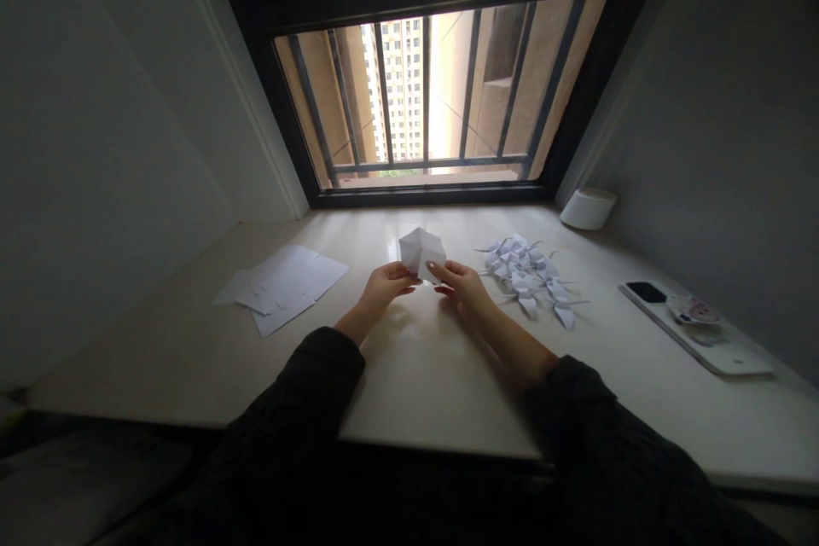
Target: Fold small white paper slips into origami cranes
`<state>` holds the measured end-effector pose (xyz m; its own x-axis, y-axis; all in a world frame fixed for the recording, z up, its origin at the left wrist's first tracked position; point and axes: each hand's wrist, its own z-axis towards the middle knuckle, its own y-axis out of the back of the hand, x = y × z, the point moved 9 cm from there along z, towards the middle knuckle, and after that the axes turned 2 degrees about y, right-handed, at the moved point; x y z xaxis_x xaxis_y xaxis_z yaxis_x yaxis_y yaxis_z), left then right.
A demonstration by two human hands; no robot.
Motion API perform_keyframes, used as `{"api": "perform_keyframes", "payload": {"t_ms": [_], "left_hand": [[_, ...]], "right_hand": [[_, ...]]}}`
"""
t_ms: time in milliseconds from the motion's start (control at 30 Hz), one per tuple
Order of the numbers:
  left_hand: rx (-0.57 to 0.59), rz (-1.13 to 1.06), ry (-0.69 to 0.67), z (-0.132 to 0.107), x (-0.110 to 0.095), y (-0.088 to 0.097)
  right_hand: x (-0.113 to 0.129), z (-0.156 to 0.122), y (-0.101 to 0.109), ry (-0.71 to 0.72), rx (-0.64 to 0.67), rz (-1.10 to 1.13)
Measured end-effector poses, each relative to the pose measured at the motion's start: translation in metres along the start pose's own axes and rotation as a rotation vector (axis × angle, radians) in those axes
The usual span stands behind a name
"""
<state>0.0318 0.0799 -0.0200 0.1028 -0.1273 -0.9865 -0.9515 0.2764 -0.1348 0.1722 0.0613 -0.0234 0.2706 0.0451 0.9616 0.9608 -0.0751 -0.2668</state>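
Note:
Between my hands, a little above the tabletop, is a partly folded sheet of white paper [419, 249] with crease lines across it. My left hand [386, 283] pinches its lower left edge. The lower right side is gripped by my right hand [461, 280], thumb on the front face and fingers behind or below. To the right of my right hand lies a heap of small folded white paper figures [521, 266] with thin pointed ends. Off to the left, a loose stack of white paper sheets [298, 273] lies fanned out.
A phone [697, 328] in a pale case with a round grip lies at the right of the white tabletop [422, 392]. A white cylindrical object [587, 209] rests at the back right corner. Behind the surface stands a dark-framed window [426, 196] with bars outside; walls flank both sides.

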Motion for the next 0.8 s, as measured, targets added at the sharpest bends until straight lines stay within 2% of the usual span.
{"api": "perform_keyframes", "payload": {"t_ms": [167, 333, 600, 700, 800], "left_hand": [[-0.067, 0.024, -0.002, -0.004, -0.002, 0.001], [-0.105, 0.113, -0.03, -0.005, -0.005, 0.003], [0.038, 0.212, -0.024, -0.005, -0.004, -0.011], [0.039, 0.206, -0.004, -0.003, -0.007, -0.007], [-0.072, 0.196, -0.011, -0.001, -0.012, 0.008]], "right_hand": [[0.004, 0.0, -0.004, 0.07, 0.028, 0.004], [0.003, -0.001, -0.007, 0.055, 0.049, -0.003], [-0.007, 0.005, -0.002, 0.017, 0.035, 0.025], [-0.004, 0.005, 0.0, 0.024, 0.014, 0.02], [0.0, 0.004, 0.002, 0.041, -0.004, 0.023]]}}
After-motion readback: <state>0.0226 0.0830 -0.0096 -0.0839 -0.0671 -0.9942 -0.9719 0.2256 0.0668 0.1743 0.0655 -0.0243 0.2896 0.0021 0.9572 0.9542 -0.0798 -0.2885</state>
